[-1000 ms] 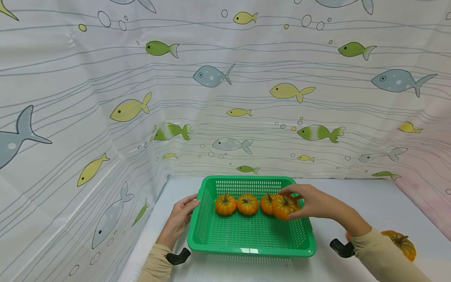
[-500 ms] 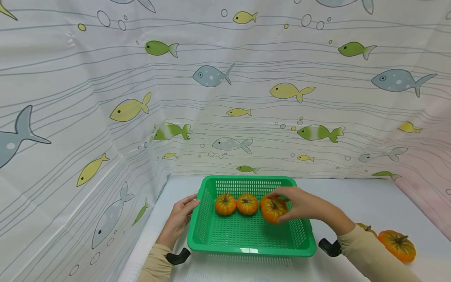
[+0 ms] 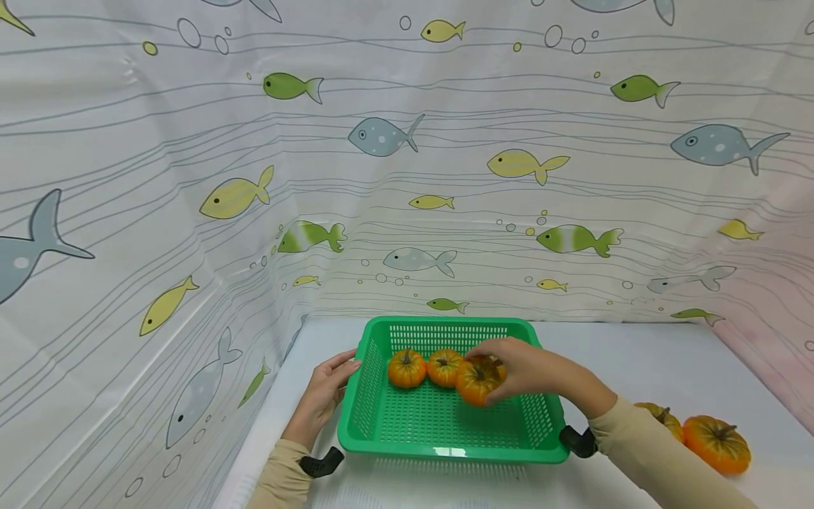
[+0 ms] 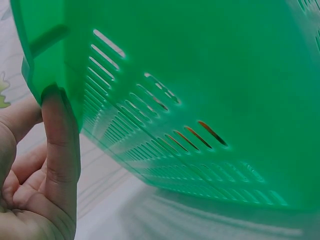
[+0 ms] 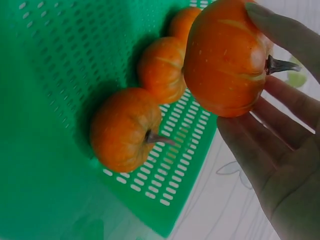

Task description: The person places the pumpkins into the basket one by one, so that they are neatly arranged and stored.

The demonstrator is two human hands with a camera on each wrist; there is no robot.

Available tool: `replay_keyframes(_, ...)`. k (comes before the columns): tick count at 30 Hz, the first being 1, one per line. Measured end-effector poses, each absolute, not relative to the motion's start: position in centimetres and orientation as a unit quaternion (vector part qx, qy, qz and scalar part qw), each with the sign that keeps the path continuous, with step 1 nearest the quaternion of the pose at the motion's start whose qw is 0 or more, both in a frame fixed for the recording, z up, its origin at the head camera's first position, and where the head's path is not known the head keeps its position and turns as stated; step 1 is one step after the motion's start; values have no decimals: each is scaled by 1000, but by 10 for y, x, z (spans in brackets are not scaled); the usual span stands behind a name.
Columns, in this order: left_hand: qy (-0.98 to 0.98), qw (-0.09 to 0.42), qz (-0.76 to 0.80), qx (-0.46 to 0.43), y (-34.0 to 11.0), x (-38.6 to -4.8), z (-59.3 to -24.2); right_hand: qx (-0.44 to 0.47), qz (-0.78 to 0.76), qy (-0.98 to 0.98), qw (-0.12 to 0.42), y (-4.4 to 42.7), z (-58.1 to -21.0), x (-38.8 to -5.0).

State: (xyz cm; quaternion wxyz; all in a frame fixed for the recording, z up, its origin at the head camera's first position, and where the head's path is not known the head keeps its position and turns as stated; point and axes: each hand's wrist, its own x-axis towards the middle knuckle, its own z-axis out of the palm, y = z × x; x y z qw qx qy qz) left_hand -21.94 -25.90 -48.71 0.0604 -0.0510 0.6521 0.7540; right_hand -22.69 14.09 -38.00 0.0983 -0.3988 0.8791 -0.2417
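A green slotted plastic basket (image 3: 454,449) stands on the white table. My left hand (image 3: 323,396) holds its left rim; in the left wrist view the fingers (image 4: 60,135) reach up under the lip. My right hand (image 3: 528,367) grips a small orange pumpkin (image 3: 478,382) by its sides, above the basket floor. In the right wrist view the thumb lies on one side of this held pumpkin (image 5: 225,57) and the fingers on the other, stem toward the palm. Inside, along the back wall, are the left pumpkin (image 3: 407,369), the middle pumpkin (image 3: 443,366) and a third pumpkin (image 5: 125,130), mostly hidden in the head view.
Two more pumpkins lie on the table to the right: one (image 3: 717,444) in plain sight, another (image 3: 661,417) partly behind the right sleeve. A fish-printed curtain (image 3: 413,177) rises behind and along the left side. Black wrist mounts (image 3: 322,463) stick out near both sleeves.
My right hand has carried the held pumpkin leftward and slightly nearer, past the third pumpkin toward the middle one. The left hand and basket have stayed put.
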Motion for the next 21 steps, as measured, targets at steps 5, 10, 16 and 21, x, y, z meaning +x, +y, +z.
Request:
replay_keyframes(5, 650, 61, 756, -48, -259, -219, -487, -409, -231, 878, 95, 132, -381, -228)
replay_keyframes(10, 654, 63, 753, -48, -259, -219, -488, -425, -217, 874, 93, 122, -382, -228)
replay_keyframes(16, 653, 62, 753, -49, -259, -219, -487, -437, -205, 870, 97, 108, -386, -230)
replay_keyframes(21, 654, 60, 752, -50, -259, -219, -486, -448, -193, 867, 104, 95, -390, -232)
